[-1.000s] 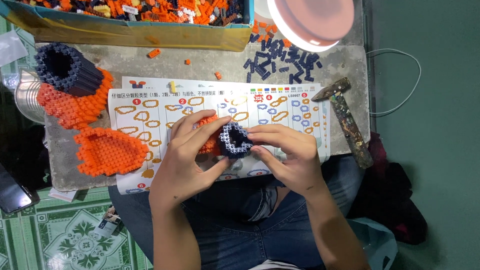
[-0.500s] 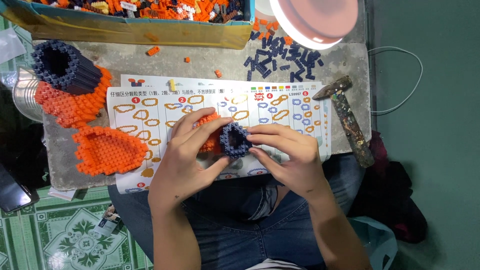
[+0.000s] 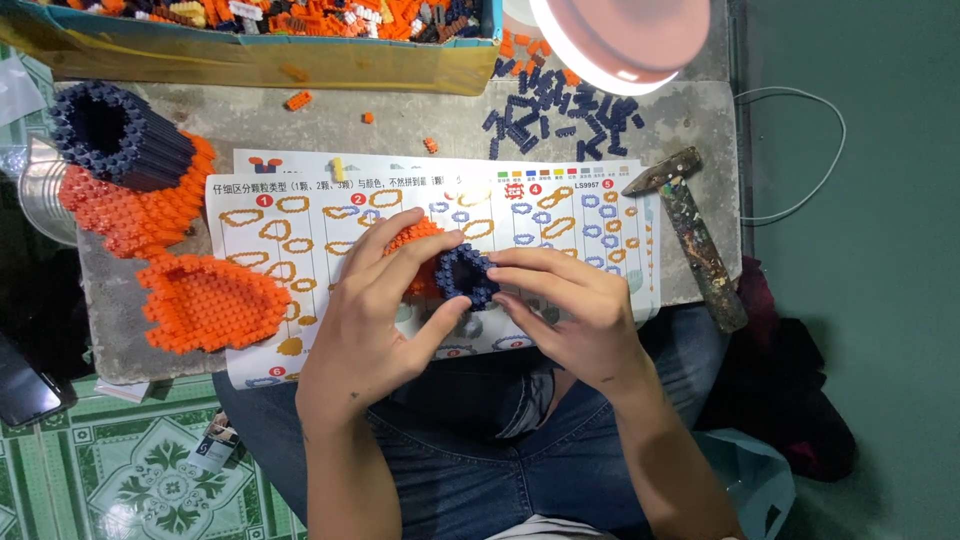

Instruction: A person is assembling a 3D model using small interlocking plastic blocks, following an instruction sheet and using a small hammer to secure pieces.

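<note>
1. Head view: the left hand (image 3: 375, 305) and the right hand (image 3: 570, 310) meet over the near edge of the small grey tabletop (image 3: 250, 125), above the person's lap in blue jeans (image 3: 470, 450).
2. Between them sits a small block model (image 3: 455, 272), a dark blue ring of tiny bricks joined to an orange part, lying over the instruction sheet (image 3: 310, 215).
3. The left hand is curled round the orange side, its fingers laid across the top and its thumb pressed up against the blue ring from below.
4. The right hand pinches the blue ring from the other side, fingertips on its upper rim and thumb beneath; both grips are closed on the model.
5. At the far left corner stands a larger build (image 3: 125, 160): a dark blue tube on an orange base.
6. Nearer along the left edge lies a flat orange piece (image 3: 205, 300), partly over the sheet's corner.
7. A hammer (image 3: 690, 235) lies at the right edge, head towards the far side.
8. Loose dark blue bricks (image 3: 560, 115) are scattered near the far right corner, under a lit round lamp (image 3: 620, 40).
9. A cardboard tray (image 3: 250, 60) of mixed orange pieces runs along the far edge.
</note>
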